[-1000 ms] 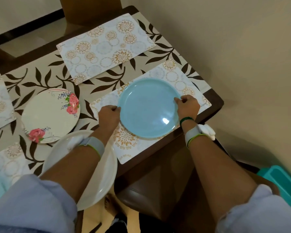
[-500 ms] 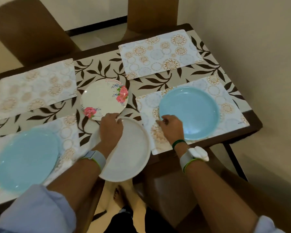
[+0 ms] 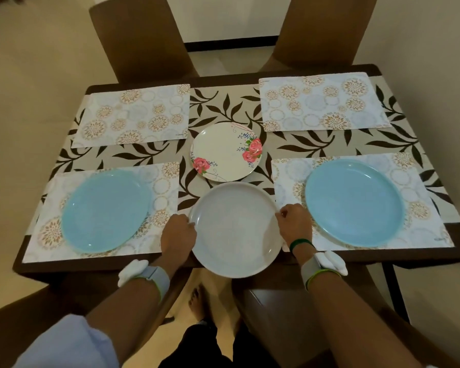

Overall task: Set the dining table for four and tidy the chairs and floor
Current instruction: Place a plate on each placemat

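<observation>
right hand [image 3: 294, 224] shifted from blue plate [image 3: 353, 203] to white plate [image 3: 235, 229] rim; left hand [image 3: 178, 236] grips opposite rim. plate sits between fingers, overhanging counter [image 3: 409, 258] edge. bare placemats [image 3: 133, 115] lie beyond, both hands equally near.

— What's around besides the table setting?
— A beige cloth [image 3: 316, 144] printed with dark brown leaves; I'll place everything from it. Beyond its far edge a dark skirting board [image 3: 231, 45] runs along the foot of a pale wall [image 3: 223, 19].
— And closer to you?
— On my side of the cloth's near edge, a grey left strap [image 3: 156, 278] and right strap [image 3: 318, 268], each with a white pad. A green bangle [image 3: 300, 244] sits on the cloth's side of the right strap. Farther back are my pale blue sleeve [image 3: 69, 343], dark trousers [image 3: 197, 346] and one bare foot [image 3: 197, 301]
</observation>
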